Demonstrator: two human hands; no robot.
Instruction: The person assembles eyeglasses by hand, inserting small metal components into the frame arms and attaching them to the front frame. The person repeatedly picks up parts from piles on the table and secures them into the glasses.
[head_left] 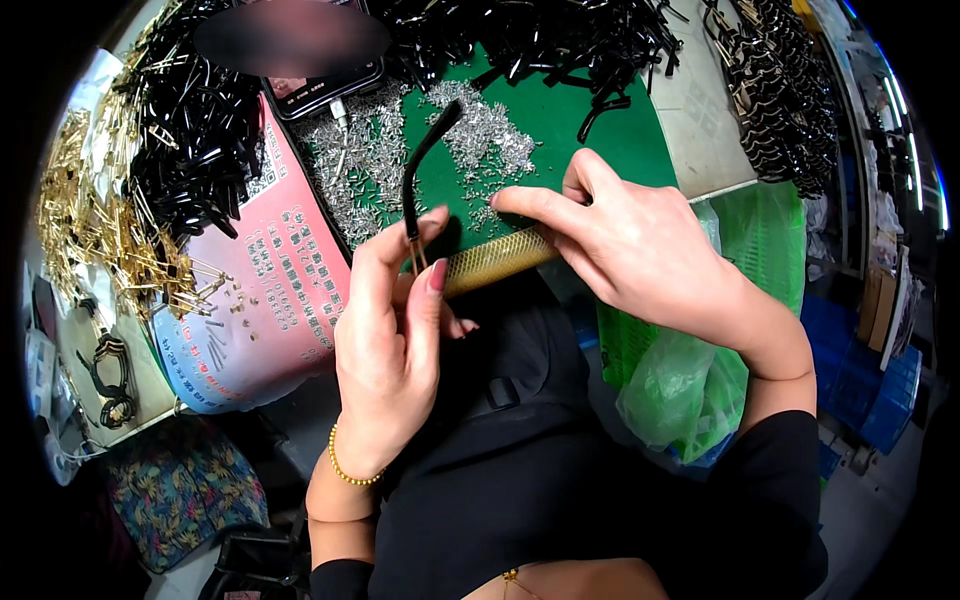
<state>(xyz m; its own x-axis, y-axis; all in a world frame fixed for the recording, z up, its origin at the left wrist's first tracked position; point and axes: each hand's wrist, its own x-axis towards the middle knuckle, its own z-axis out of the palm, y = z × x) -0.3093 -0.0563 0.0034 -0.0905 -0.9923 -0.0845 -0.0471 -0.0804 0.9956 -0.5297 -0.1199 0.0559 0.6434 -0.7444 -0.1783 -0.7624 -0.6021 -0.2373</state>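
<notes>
My left hand (385, 330) pinches an eyeglass temple (410, 185) between thumb and fingers. Its black curved tip points up and away, and its thin gold-coloured part passes between my fingertips. My right hand (630, 235) reaches over the table edge, index finger stretched to the near side of a pile of tiny silver screws (480, 135) and the other fingers bent. Whether a screw sticks to that fingertip is too small to tell. The screws lie on a green mat (590, 120). A gold mesh-patterned roll (495, 262) runs along the mat's near edge, beneath my hands.
Black temples (540, 40) are heaped along the back, with more black and gold temples (110, 220) at left. A phone (325, 95) with a plugged-in cable stands behind more silver screws (355, 160). Dark frame parts (775, 90) are stacked at right, above a green basket (765, 250) and plastic bag (685, 385).
</notes>
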